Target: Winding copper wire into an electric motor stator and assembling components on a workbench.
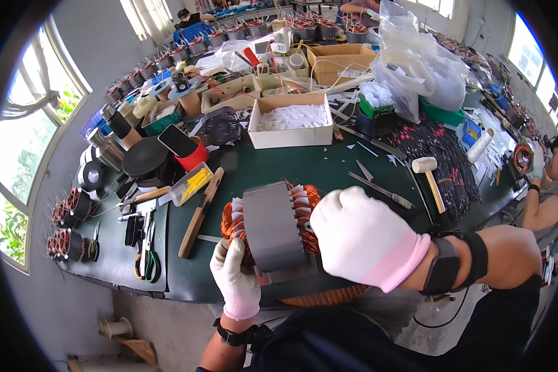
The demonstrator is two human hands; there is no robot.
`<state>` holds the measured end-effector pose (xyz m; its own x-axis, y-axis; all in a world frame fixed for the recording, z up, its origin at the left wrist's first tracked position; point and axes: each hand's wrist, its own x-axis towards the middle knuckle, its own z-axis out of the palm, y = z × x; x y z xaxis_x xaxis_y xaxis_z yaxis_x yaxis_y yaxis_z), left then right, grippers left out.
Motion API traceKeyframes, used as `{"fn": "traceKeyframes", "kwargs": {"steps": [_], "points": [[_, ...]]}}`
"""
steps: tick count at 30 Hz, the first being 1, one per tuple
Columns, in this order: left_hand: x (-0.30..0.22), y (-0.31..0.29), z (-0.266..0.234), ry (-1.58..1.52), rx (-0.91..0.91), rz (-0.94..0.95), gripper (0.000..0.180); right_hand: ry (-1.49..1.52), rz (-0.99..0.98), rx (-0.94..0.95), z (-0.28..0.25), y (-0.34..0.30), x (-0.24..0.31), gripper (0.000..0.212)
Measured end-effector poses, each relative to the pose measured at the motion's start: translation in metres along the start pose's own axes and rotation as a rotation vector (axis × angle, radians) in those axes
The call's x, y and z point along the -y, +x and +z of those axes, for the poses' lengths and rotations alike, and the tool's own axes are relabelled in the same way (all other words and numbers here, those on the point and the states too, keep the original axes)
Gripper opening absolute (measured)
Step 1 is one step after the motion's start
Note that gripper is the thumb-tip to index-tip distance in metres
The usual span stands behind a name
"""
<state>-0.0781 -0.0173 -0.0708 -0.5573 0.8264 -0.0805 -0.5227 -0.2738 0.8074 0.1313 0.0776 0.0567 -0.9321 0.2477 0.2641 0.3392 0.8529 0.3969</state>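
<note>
A motor stator (273,226), a grey steel ring with orange copper windings and white paper slips at both ends, lies on its side at the table's near edge. My left hand (235,276), in a white glove with a pink cuff, is closed on the copper windings at its left end, thumb on top. Against the right-end windings rests my right hand (369,235), gloved alike and curled like a fist. Its fingertips are hidden, so what they hold cannot be made out. A wooden-handled blade (201,214) lies left of the stator, its handle slanting away.
A white box of paper slips (291,121) stands beyond the stator. Scissors (147,248) and a tray of yellow pieces (192,184) lie left. On the right are a pointed blade (381,189), a mallet (429,180) and dark sleeving (434,155). Another person's gloved hand (537,162) is far right.
</note>
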Motion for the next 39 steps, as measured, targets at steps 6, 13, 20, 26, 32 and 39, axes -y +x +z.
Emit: {"fn": "traceKeyframes", "kwargs": {"steps": [6,13,20,26,32,39], "points": [[0.001,0.002,-0.004,-0.003,0.008,0.012,0.016,0.021,-0.035,0.061,-0.011,-0.015,0.01,0.027],[0.003,0.002,-0.005,-0.005,-0.007,-0.004,0.017,-0.245,0.007,0.046,-0.006,-0.015,0.011,0.035],[0.002,0.003,-0.004,-0.045,-0.036,0.012,0.012,-0.263,-0.016,0.068,-0.012,-0.001,0.011,0.036],[0.006,0.004,-0.008,-0.037,-0.004,0.031,0.01,0.073,0.088,0.041,-0.007,0.004,0.008,0.021],[-0.001,0.004,-0.001,-0.034,0.01,0.023,0.012,0.063,-0.135,0.063,-0.012,0.017,-0.032,0.012],[-0.017,0.008,0.009,-0.025,-0.012,-0.045,0.016,0.023,-0.087,0.096,0.002,0.016,-0.041,0.01]]}}
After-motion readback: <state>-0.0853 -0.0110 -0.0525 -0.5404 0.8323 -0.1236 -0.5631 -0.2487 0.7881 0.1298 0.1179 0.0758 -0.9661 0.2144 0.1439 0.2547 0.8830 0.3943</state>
